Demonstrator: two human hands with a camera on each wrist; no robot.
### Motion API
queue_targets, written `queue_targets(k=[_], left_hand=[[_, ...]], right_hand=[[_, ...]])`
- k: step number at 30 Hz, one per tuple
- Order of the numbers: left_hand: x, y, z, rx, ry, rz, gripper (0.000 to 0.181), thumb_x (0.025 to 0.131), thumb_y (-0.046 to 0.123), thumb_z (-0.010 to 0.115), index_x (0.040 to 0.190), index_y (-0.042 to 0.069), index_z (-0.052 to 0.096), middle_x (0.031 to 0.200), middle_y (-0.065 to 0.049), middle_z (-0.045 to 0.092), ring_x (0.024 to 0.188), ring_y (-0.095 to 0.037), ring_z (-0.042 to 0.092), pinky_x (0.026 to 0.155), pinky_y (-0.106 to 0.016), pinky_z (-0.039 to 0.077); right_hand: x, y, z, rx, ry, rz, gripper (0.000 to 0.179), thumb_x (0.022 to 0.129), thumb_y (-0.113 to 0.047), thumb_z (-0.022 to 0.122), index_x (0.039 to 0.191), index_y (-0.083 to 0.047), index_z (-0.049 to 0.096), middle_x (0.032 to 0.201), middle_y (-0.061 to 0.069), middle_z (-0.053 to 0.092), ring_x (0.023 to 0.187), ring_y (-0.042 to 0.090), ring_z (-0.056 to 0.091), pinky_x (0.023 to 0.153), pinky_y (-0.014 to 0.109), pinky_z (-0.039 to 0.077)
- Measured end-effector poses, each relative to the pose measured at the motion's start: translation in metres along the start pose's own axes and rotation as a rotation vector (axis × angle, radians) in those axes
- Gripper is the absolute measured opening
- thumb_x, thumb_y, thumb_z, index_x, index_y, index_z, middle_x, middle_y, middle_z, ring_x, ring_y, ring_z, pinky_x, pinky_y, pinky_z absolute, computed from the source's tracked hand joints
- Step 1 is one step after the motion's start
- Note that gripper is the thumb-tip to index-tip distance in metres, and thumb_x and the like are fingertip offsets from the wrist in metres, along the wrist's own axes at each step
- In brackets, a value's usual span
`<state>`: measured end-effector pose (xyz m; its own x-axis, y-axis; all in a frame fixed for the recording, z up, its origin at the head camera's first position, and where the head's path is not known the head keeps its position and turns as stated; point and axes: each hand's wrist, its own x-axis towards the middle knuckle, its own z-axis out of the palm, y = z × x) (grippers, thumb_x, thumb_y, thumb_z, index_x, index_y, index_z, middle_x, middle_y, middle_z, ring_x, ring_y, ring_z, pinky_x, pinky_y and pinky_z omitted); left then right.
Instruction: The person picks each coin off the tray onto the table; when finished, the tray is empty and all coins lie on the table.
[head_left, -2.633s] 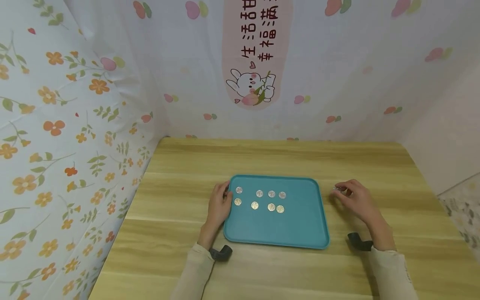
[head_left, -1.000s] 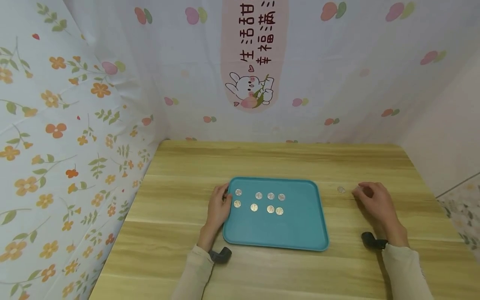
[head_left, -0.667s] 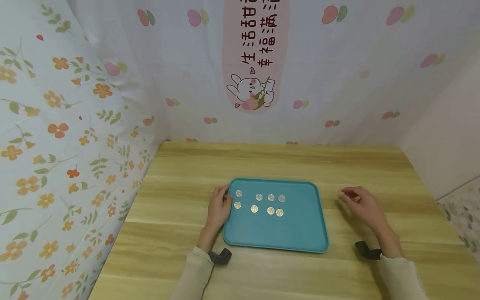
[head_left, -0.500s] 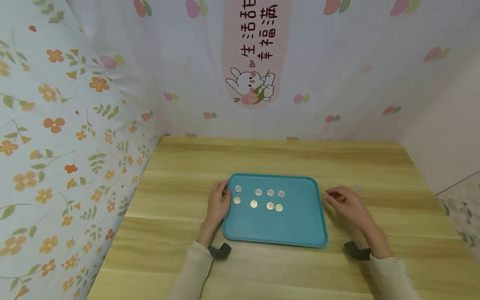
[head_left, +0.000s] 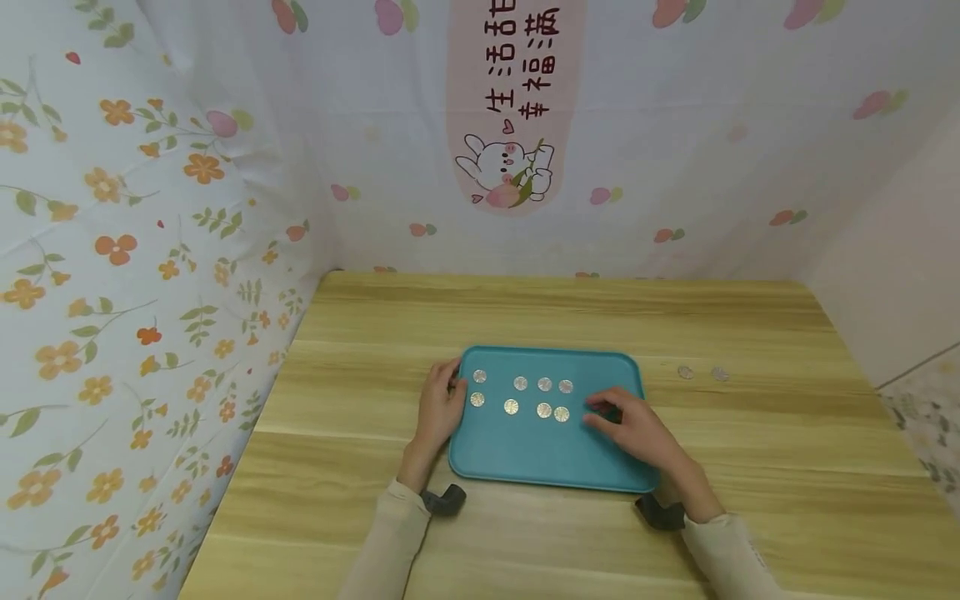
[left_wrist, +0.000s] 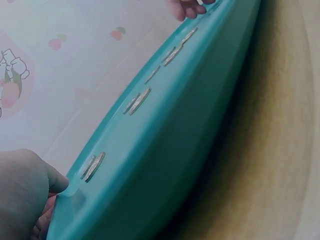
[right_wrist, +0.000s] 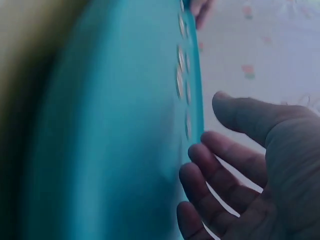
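Observation:
A blue tray (head_left: 551, 467) carries a back row of silver coins (head_left: 521, 383) and a front row of golden-looking coins (head_left: 512, 407). My left hand (head_left: 440, 404) grips the tray's left rim, its thumb on the edge in the left wrist view. Over the tray's right part hovers my right hand (head_left: 633, 427), to the right of the nearest coins. In the right wrist view its thumb and loosely bent fingers (right_wrist: 192, 177) stand apart with nothing between them. Two more silver coins, one (head_left: 686, 372) nearer the tray and one (head_left: 720, 374) farther right, lie on the table.
The tray lies on a wood-grain table (head_left: 360, 333). Behind it hangs a white patterned curtain (head_left: 375, 150), and a floral cloth (head_left: 150, 333) closes off the left side. Each wrist wears a black camera mount, such as the right one (head_left: 660, 512).
My right hand, which held a silver coin right of the tray, has set two coins down on the table there and moved left over the tray. The left hand has stayed at the rim.

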<state>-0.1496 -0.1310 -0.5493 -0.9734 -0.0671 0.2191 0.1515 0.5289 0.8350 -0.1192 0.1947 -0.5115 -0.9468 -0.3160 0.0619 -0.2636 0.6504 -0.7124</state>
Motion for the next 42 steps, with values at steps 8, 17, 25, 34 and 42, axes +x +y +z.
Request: queue_targets(k=[8, 17, 25, 34, 42], left_hand=[[0.001, 0.004, -0.001, -0.006, 0.003, 0.029, 0.041, 0.096, 0.005, 0.059, 0.135, -0.006, 0.056, 0.116, -0.019, 0.060, 0.094, -0.025, 0.058, 0.081, -0.037, 0.048], [0.000, 0.002, -0.002, 0.012, 0.000, 0.021, 0.041, 0.096, 0.006, 0.059, 0.135, -0.005, 0.057, 0.115, -0.019, 0.060, 0.093, -0.023, 0.058, 0.078, -0.034, 0.048], [-0.001, 0.003, -0.002, 0.010, 0.014, 0.034, 0.040, 0.095, 0.004, 0.060, 0.133, -0.006, 0.058, 0.112, -0.018, 0.061, 0.092, -0.022, 0.057, 0.077, -0.033, 0.048], [-0.003, 0.001, 0.002, 0.017, 0.053, 0.078, 0.040, 0.092, 0.003, 0.060, 0.130, -0.009, 0.059, 0.107, -0.018, 0.060, 0.086, -0.021, 0.056, 0.073, -0.033, 0.047], [-0.002, 0.000, 0.000, 0.020, 0.033, 0.054, 0.040, 0.093, 0.005, 0.061, 0.132, -0.007, 0.059, 0.106, -0.017, 0.060, 0.088, -0.022, 0.055, 0.074, -0.033, 0.047]], right_hand=[[0.010, -0.018, 0.029, -0.162, 0.060, -0.040, 0.027, 0.086, -0.021, 0.078, 0.109, -0.007, 0.074, 0.098, 0.002, 0.067, 0.089, 0.016, 0.059, 0.078, 0.036, 0.051], [0.016, -0.026, 0.041, -0.262, 0.093, -0.044, 0.017, 0.084, -0.014, 0.078, 0.099, -0.006, 0.073, 0.093, 0.004, 0.064, 0.088, 0.021, 0.059, 0.075, 0.039, 0.051], [0.026, -0.031, 0.037, -0.185, -0.031, 0.117, 0.014, 0.086, -0.014, 0.071, 0.096, -0.005, 0.065, 0.092, 0.005, 0.058, 0.086, 0.019, 0.053, 0.075, 0.036, 0.045], [0.022, -0.033, 0.033, -0.172, -0.046, 0.073, 0.014, 0.086, -0.010, 0.072, 0.097, -0.005, 0.063, 0.092, 0.007, 0.058, 0.086, 0.020, 0.053, 0.078, 0.038, 0.047], [0.021, -0.033, 0.031, -0.167, -0.075, 0.021, 0.015, 0.086, -0.007, 0.073, 0.098, -0.002, 0.065, 0.090, 0.006, 0.058, 0.082, 0.018, 0.053, 0.074, 0.037, 0.048]])
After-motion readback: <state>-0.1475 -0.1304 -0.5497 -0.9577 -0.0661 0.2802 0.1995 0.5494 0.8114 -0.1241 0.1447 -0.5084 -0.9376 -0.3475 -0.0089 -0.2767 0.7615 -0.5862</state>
